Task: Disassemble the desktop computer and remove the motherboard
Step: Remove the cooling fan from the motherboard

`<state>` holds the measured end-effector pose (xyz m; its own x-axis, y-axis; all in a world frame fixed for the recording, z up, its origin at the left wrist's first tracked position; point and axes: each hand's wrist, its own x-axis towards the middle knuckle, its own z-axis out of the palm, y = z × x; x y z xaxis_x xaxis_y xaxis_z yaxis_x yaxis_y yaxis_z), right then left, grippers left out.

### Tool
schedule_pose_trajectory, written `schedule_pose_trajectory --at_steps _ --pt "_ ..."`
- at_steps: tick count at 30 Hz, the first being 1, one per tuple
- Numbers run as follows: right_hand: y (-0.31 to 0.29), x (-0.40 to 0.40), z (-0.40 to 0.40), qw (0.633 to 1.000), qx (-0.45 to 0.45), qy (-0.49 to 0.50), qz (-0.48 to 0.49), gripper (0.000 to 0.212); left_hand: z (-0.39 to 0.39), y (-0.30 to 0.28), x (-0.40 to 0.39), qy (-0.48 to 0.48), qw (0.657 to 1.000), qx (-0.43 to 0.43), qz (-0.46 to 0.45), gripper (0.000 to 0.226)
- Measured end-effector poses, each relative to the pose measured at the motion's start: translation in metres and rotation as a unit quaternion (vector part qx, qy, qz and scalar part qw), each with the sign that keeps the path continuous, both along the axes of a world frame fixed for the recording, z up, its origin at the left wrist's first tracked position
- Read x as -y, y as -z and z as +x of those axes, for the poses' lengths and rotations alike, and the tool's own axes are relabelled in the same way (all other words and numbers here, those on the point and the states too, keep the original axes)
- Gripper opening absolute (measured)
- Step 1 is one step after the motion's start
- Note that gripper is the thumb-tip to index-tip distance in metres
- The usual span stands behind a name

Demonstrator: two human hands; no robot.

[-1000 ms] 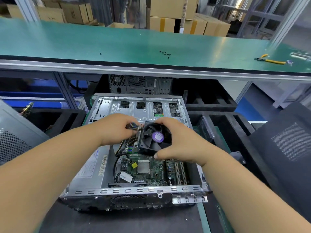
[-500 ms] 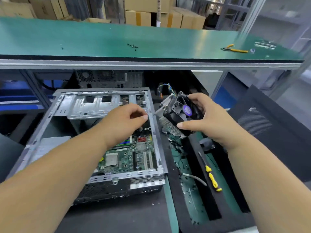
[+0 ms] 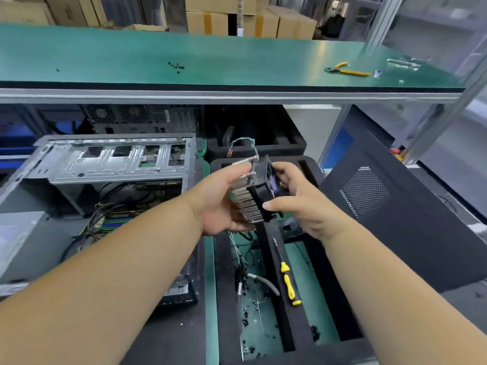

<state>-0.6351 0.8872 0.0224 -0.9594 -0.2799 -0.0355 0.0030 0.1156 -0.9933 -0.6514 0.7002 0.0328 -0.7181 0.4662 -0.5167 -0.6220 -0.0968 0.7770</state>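
heatsink fan point(image 3: 257, 192) gripped by both hands, left point(image 3: 224, 204) under fins, right point(image 3: 297, 198) on fan side.

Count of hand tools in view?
2. Yellow-handled screwdriver lies in the black foam tray, below the hands; yellow-handled pliers lie on the green upper shelf, right side. Others may be hidden.

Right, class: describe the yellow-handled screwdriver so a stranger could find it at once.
Start at the open computer case, then go right to the black foam tray. The screwdriver lies on its middle rib, below both hands; it is the tray's only yellow-and-black tool.
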Motion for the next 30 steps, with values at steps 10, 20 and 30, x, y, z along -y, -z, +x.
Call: schedule_pose_trajectory --at_steps 10,20,30 --pt "0.012 -0.005 -0.035 0.914 -0.06 -0.154 0.37 0.116 0.0 0.036 -0.023 -0.072 0.977 0.058 -0.194 0.031" --pt "0.067 0.001 -0.067 0.864 -0.023 -0.169 0.473 0.109 -0.012 0.029 -0.016 -0.148 0.966 0.064 -0.202 0.076" --pt "0.122 0.013 -0.094 0.767 -0.029 -0.208 0.607 0.119 -0.015 -0.005 0.014 -0.15 0.978 -0.076 -0.125 0.039"
